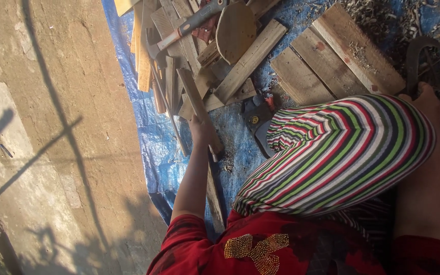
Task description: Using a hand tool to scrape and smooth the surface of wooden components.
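Observation:
My left hand [202, 131] is closed around a long narrow wooden strip [192, 91] that lies slanted on the blue tarp [151, 132], at the near edge of a pile of cut wood. My right hand [427, 101] rests beyond my raised knee, which is covered in striped cloth [337, 153]. It grips the lower end of a dark curved metal blade [416, 53]; the knee hides part of the fingers. A second thin strip [215, 198] lies on the tarp beside my left forearm.
The pile holds several planks and offcuts [245, 61], a rounded paddle-shaped board [236, 29] and a grey-handled hammer-like tool [189, 23]. Two wide boards [332, 56] lie among wood shavings [367, 12]. A dark tool [254, 114] sits by my knee. Bare concrete ground [52, 127] lies left.

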